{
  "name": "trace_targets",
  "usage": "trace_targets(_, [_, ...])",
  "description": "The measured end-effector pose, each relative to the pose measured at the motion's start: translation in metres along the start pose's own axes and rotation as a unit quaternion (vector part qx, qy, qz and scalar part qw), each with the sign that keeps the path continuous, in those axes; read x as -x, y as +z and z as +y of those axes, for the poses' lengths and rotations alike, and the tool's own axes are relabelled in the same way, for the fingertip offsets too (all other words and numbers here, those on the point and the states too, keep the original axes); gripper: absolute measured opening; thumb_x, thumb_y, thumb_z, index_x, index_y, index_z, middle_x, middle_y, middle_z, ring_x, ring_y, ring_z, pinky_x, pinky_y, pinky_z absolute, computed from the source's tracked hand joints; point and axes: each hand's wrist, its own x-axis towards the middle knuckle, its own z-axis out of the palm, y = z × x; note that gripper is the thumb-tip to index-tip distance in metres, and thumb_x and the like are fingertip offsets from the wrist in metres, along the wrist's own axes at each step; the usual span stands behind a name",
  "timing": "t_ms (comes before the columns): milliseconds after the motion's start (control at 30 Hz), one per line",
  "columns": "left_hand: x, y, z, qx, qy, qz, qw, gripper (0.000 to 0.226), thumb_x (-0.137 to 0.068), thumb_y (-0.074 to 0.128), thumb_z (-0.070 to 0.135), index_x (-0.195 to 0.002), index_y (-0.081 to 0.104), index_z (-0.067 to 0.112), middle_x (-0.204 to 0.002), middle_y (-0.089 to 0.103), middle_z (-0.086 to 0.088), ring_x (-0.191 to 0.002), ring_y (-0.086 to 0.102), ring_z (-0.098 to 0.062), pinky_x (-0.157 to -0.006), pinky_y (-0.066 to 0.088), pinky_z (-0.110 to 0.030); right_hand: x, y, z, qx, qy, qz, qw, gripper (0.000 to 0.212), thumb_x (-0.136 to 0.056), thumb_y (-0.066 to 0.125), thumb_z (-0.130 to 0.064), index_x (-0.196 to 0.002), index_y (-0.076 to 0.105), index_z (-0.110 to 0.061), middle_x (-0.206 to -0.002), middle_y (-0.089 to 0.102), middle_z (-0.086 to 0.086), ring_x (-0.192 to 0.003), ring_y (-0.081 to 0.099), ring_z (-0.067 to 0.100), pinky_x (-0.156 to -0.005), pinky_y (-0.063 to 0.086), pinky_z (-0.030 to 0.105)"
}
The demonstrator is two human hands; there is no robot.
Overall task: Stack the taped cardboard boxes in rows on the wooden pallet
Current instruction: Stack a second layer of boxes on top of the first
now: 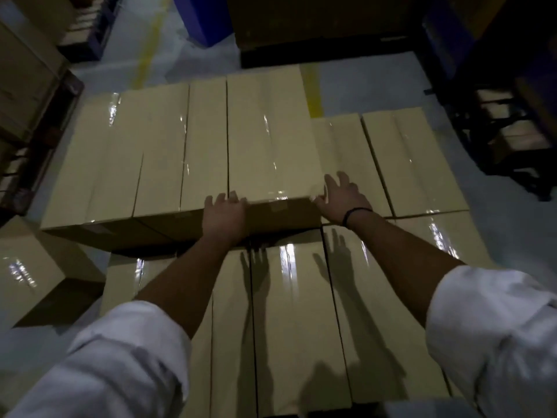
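Observation:
A long taped cardboard box lies on the upper layer of the stack, at the right end of a row of like boxes. My left hand presses flat against its near end face, fingers over the top edge. My right hand holds its near right corner, fingers spread, a dark band on the wrist. Lower boxes lie to the right, and a nearer row runs under my arms. The pallet is hidden beneath the boxes.
A single taped box sits on the floor at the left. Dark pallets and racks stand at the right, stacked cartons at the left, and a dark pallet load beyond. A yellow floor line runs away at the back.

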Motion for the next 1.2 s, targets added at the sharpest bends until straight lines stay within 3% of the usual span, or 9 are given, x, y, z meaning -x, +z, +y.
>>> trace_targets(100, [0.057,-0.002,0.046,0.03,0.031,-0.004,0.999,0.057,-0.095,0.059,0.038,-0.15,0.045,0.03,-0.162,0.036,-0.005,-0.15,0.028,-0.033,-0.122,0.013,-0.061,0.051,-0.009,0.017,-0.025,-0.006,-0.019,0.999,0.08,-0.095,0.051,-0.063,-0.158,0.024,-0.023,-0.167,0.011,0.009,-0.147,0.024,0.036,-0.114,0.034,0.053])
trace_targets(200, [0.105,-0.013,0.096,0.059,0.049,-0.001,0.997,0.045,-0.1,0.051,0.039,-0.144,0.053,0.035,-0.16,0.041,0.001,-0.151,0.028,-0.029,-0.123,0.006,-0.061,0.092,-0.024,0.024,-0.062,-0.002,0.003,0.998,0.078,-0.092,0.056,-0.063,-0.155,0.034,-0.022,-0.164,0.02,0.01,-0.145,0.028,0.036,-0.113,0.036,0.052])
trace_targets(333, [0.16,-0.042,0.148,0.119,0.058,0.035,0.991,0.04,-0.101,0.049,0.046,-0.138,0.06,0.036,-0.151,0.052,0.007,-0.148,0.034,-0.025,-0.123,0.009,-0.057,0.153,-0.047,0.032,-0.131,-0.042,0.068,0.988,0.062,-0.093,0.06,-0.054,-0.143,0.052,-0.017,-0.153,0.041,0.011,-0.137,0.041,0.031,-0.11,0.042,0.045])
trace_targets(533, [0.212,-0.07,0.2,0.231,0.098,0.119,0.961,0.03,-0.096,0.058,0.044,-0.122,0.07,0.034,-0.125,0.07,0.009,-0.132,0.051,-0.02,-0.121,0.018,-0.053,0.257,-0.063,0.081,-0.115,-0.032,0.163,0.979,0.045,-0.093,0.066,-0.04,-0.13,0.065,-0.014,-0.138,0.057,0.009,-0.128,0.05,0.028,-0.105,0.044,0.039])
trace_targets(700, [0.25,-0.07,0.228,0.286,0.173,0.146,0.931,0.031,-0.093,0.059,0.051,-0.117,0.072,0.037,-0.103,0.073,0.004,-0.108,0.064,-0.018,-0.111,0.037,-0.051,0.351,-0.054,0.12,-0.123,0.051,0.221,0.966,0.05,-0.091,0.056,-0.049,-0.127,0.066,-0.016,-0.129,0.063,0.008,-0.119,0.057,0.03,-0.1,0.048,0.043])
trace_targets(833, [0.289,-0.064,0.244,0.325,0.266,0.132,0.898,0.033,-0.09,0.055,0.052,-0.11,0.076,0.035,-0.099,0.076,0.007,-0.098,0.069,-0.017,-0.097,0.05,-0.051,0.433,-0.032,0.14,-0.161,0.15,0.266,0.939,0.041,-0.095,0.06,-0.045,-0.125,0.066,-0.019,-0.125,0.064,0.002,-0.115,0.058,0.024,-0.098,0.048,0.037])
trace_targets(967, [0.333,-0.054,0.263,0.341,0.326,0.1,0.876,0.025,-0.09,0.063,0.049,-0.106,0.076,0.035,-0.092,0.076,0.01,-0.084,0.07,-0.013,-0.091,0.053,-0.051,0.506,0.0,0.152,-0.187,0.23,0.307,0.905,0.043,-0.093,0.057,-0.049,-0.121,0.068,-0.02,-0.121,0.066,-0.002,-0.113,0.06,0.019,-0.096,0.049,0.033])
trace_targets(1133, [0.378,-0.049,0.289,0.326,0.399,0.061,0.855,0.022,-0.091,0.064,0.046,-0.105,0.077,0.034,-0.078,0.075,0.007,-0.071,0.069,-0.013,-0.085,0.056,-0.043,0.578,0.029,0.159,-0.228,0.3,0.348,0.858,0.04,-0.093,0.059,-0.048,-0.123,0.068,-0.022,-0.124,0.064,-0.002,-0.116,0.057,0.017,-0.099,0.05,0.037])
trace_targets(1200, [0.393,-0.05,0.301,0.319,0.427,0.04,0.845,0.022,-0.093,0.063,0.046,-0.106,0.077,0.035,-0.081,0.076,0.009,-0.069,0.068,-0.009,-0.083,0.056,-0.039,0.602,0.039,0.165,-0.241,0.319,0.365,0.841,0.038,-0.096,0.062,-0.043,-0.126,0.067,-0.021,-0.128,0.063,-0.001,-0.118,0.057,0.017,-0.099,0.049,0.034])
